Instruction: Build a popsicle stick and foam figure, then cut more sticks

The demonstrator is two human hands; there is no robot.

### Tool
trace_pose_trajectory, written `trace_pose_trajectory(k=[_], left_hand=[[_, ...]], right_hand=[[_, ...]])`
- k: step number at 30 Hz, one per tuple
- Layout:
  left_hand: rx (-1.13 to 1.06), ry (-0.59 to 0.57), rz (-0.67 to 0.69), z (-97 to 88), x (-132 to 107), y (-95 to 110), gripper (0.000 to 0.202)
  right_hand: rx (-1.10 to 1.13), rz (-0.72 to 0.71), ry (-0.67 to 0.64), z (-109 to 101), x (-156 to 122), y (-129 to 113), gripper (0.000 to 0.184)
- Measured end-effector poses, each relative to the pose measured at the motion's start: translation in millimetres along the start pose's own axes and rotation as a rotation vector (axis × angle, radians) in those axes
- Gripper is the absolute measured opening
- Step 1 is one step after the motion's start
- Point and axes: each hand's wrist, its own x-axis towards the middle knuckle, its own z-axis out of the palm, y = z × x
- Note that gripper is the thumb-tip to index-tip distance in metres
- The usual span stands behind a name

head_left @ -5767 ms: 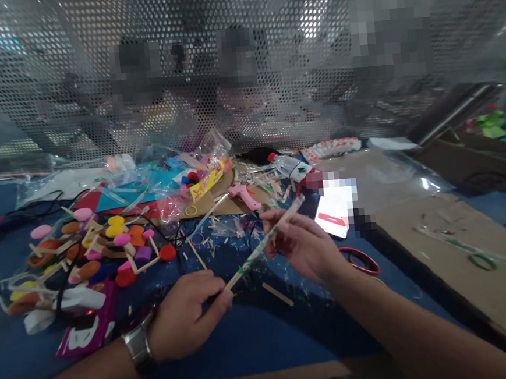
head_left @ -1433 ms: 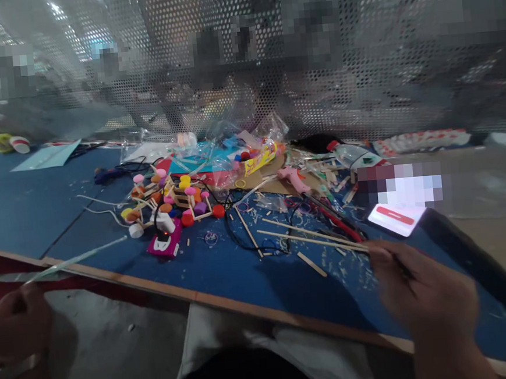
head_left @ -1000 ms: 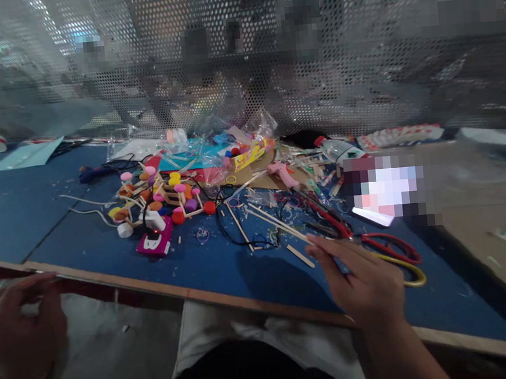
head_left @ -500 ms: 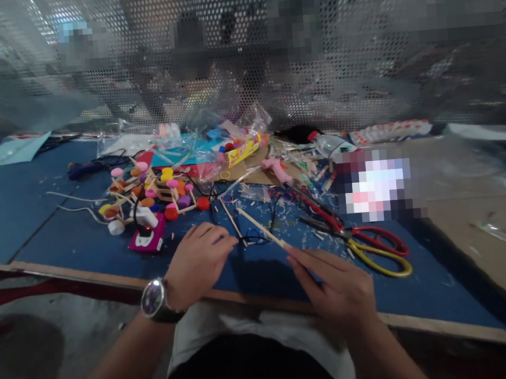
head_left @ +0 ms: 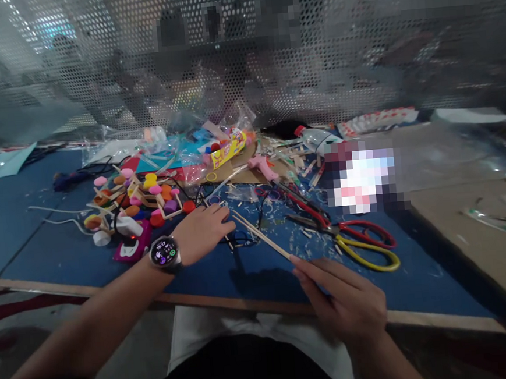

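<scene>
My right hand (head_left: 342, 293) pinches the near end of a thin, pale wooden stick (head_left: 263, 239) between thumb and fingers. The stick slants up and left above the table; it may be two lying side by side. My left hand (head_left: 206, 231), with a smartwatch on its wrist, reaches over the tabletop with fingers stretched out. Under its fingertips another thin wooden stick (head_left: 230, 242) lies partly covered on the table. A black cable (head_left: 246, 239) runs close by that stick.
Large scissors (head_left: 342, 235) with red and yellow handles lie right of centre. Behind are a pink glue gun (head_left: 263, 166) and a plastic bottle (head_left: 319, 140). On the left are stick models with coloured discs (head_left: 135, 196) and a purple power adapter (head_left: 132, 243). Perforated metal (head_left: 227, 86) rises behind.
My left hand has moved forward over the stick lying on the table. My right hand still holds its stick. The whole view has shifted slightly.
</scene>
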Motion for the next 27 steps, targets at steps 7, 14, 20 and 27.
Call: trace_pose_trajectory(k=[7,14,20,27], left_hand=[[0.030,0.004,0.056,7.8,1.1,-12.2,0.024],[-0.010,0.054,0.078,12.8,14.1,-28.3,0.022],[-0.122,0.170,0.092,6.9,23.4,-35.2,0.023],[-0.306,0.350,0.133,-13.0,14.5,-21.1,0.026]], right_hand=[[-0.024,0.021,0.016,-7.1,-4.7,6.7,0.033],[-0.024,0.038,0.013,-11.3,-8.1,8.5,0.027],[-0.043,0.069,0.044,-13.3,-10.5,8.7,0.029],[-0.073,0.086,0.063,-15.9,-7.2,8.7,0.026]])
